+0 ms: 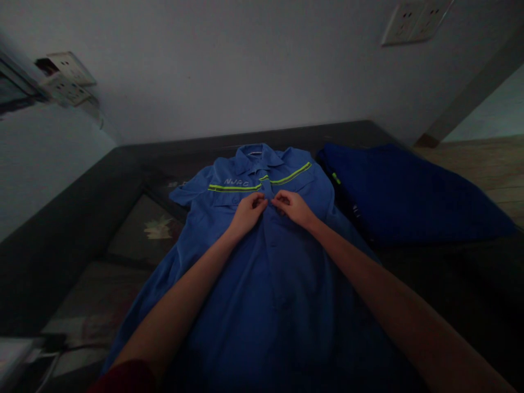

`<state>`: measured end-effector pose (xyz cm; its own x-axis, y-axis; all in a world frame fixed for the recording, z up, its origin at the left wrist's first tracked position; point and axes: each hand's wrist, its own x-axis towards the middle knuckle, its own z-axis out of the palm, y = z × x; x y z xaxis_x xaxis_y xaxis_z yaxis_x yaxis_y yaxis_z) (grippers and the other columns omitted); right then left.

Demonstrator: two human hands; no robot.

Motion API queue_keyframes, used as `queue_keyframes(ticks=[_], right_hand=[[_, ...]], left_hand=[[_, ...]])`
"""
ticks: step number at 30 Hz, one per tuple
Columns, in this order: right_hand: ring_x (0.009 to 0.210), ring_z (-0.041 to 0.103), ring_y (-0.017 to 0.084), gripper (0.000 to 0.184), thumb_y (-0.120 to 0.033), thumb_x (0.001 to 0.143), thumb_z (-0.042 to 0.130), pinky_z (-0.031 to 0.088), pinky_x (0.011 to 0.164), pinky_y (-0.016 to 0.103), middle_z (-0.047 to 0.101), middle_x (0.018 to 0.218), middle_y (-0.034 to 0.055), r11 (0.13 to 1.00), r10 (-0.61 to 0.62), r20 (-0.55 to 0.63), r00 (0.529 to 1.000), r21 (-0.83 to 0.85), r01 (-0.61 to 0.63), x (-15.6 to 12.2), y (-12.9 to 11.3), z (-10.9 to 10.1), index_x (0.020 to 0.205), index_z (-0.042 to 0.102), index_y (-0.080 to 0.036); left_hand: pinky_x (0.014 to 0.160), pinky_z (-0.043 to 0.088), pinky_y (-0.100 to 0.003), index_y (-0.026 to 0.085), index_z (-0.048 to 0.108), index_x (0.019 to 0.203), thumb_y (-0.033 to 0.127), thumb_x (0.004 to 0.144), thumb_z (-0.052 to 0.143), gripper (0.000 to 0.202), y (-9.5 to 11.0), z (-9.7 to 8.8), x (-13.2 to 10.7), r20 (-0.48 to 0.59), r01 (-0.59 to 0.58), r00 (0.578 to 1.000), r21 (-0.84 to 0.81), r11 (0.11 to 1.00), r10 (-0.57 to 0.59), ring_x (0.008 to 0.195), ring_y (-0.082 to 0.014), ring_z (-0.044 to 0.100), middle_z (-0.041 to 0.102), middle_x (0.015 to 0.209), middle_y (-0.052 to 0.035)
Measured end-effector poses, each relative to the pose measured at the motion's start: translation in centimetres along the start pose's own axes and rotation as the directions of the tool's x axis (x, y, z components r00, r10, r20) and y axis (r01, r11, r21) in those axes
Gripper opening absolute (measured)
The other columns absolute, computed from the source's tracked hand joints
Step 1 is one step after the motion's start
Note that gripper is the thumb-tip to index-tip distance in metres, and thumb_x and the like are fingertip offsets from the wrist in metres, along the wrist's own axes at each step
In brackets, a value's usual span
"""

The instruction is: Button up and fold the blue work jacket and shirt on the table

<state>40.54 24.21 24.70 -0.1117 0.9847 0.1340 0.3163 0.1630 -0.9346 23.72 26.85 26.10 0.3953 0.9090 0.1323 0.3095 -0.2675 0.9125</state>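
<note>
A blue short-sleeved work shirt (229, 273) lies face up and spread out, its collar toward the wall. Yellow-green stripes cross its chest, with pale letters above the left one. My left hand (249, 212) pinches the fabric at the front placket, just under the stripe. Opposite it, my right hand (291, 207) pinches the placket's other side, thumb and finger together. The fingertips of both hands almost meet. Whatever button lies between them is too small and dark to make out. Lower down, the placket runs on between my forearms.
Right of the shirt lies a folded darker blue garment (409, 191). The dark table (172, 158) meets a pale wall bearing sockets (415, 22). More sockets (67, 82) are at the left. A white object (18, 355) with a cable sits at the lower left corner.
</note>
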Motion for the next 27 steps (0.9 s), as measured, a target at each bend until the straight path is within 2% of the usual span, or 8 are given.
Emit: queue_keyframes(ticks=[3,7,13,16,18,19,23,27], right_hand=[[0.056,0.051,0.011,0.026,-0.040,0.082,0.056,0.036,0.054,0.022,0.053,0.059,-0.0028,0.982,-0.007,-0.051,0.999,-0.190,-0.003,0.0,-0.2,-0.1,0.070,0.053,-0.017],[0.066,0.055,0.013,0.018,-0.031,0.086,0.054,0.036,0.061,0.022,0.062,0.070,0.0010,0.876,-0.032,-0.053,0.998,-0.482,0.002,-0.3,-1.2,-0.4,0.077,0.059,-0.016],[0.078,0.061,0.019,0.022,-0.028,0.090,0.047,0.038,0.067,0.026,0.068,0.082,0.0070,0.794,-0.018,-0.042,0.999,-0.608,-0.012,-2.0,-5.3,-1.3,0.082,0.064,-0.017],[0.083,0.064,0.023,0.028,-0.036,0.092,0.044,0.041,0.067,0.029,0.069,0.090,0.0102,0.630,0.073,0.060,0.995,-0.776,0.001,-4.7,-7.7,-0.3,0.085,0.064,-0.018],[0.085,0.065,0.025,0.028,-0.041,0.091,0.045,0.044,0.067,0.030,0.069,0.095,0.0108,0.510,0.153,0.164,0.974,-0.858,0.064,-6.9,-8.9,1.1,0.093,0.063,-0.019],[0.085,0.066,0.025,0.029,-0.043,0.090,0.047,0.045,0.067,0.031,0.069,0.097,0.0113,0.480,0.176,0.206,0.963,-0.872,0.099,-8.0,-9.3,1.9,0.097,0.062,-0.019],[0.088,0.066,0.028,0.037,-0.044,0.088,0.050,0.047,0.066,0.032,0.067,0.102,0.0150,0.450,0.207,0.241,0.948,-0.884,0.127,-10.9,-9.7,4.1,0.111,0.056,-0.016],[0.086,0.066,0.027,0.028,-0.034,0.088,0.048,0.044,0.063,0.031,0.068,0.101,0.0137,0.498,0.241,0.211,0.947,-0.865,0.066,-11.0,-9.0,3.9,0.108,0.056,-0.017]], left_hand=[[0.072,0.046,-0.028,0.011,0.062,0.096,0.021,0.080,0.053,0.021,0.4,0.1,-0.2,0.020,-0.020,1.000,0.128,0.992,0.018,0.074,-0.0169,0.060,0.064,0.079,-0.0036],[0.075,0.048,-0.030,0.010,0.062,0.108,0.017,0.081,0.055,0.029,1.6,0.3,-0.7,0.060,-0.023,0.998,0.321,0.947,0.004,0.078,-0.0191,0.063,0.068,0.085,-0.0066],[0.080,0.050,-0.029,0.013,0.057,0.122,0.015,0.085,0.049,0.037,3.4,-1.2,-2.7,0.128,-0.075,0.991,0.327,0.942,0.034,0.088,-0.0184,0.065,0.069,0.102,-0.0084],[0.080,0.050,-0.027,0.014,0.056,0.122,0.011,0.084,0.048,0.039,3.8,-2.3,-4.2,0.098,-0.063,0.995,0.306,0.950,0.034,0.088,-0.0157,0.064,0.068,0.107,-0.0077],[0.078,0.049,-0.025,0.015,0.057,0.117,0.008,0.082,0.048,0.037,4.1,-2.6,-5.4,0.037,-0.049,0.999,0.304,0.951,0.040,0.087,-0.0145,0.064,0.067,0.106,-0.0067],[0.076,0.049,-0.025,0.015,0.058,0.115,0.008,0.081,0.048,0.035,4.3,-2.5,-6.0,0.012,-0.043,0.999,0.301,0.953,0.042,0.086,-0.0141,0.063,0.067,0.105,-0.0062],[0.070,0.049,-0.024,0.016,0.058,0.106,0.010,0.081,0.048,0.027,4.8,-1.4,-8.9,0.013,-0.051,0.999,0.246,0.968,0.049,0.079,-0.0134,0.062,0.066,0.096,-0.0044],[0.069,0.048,-0.026,0.017,0.056,0.102,0.012,0.084,0.046,0.021,4.2,0.0,-10.9,0.027,-0.059,0.998,0.292,0.954,0.054,0.077,-0.0152,0.062,0.066,0.090,-0.0045]])
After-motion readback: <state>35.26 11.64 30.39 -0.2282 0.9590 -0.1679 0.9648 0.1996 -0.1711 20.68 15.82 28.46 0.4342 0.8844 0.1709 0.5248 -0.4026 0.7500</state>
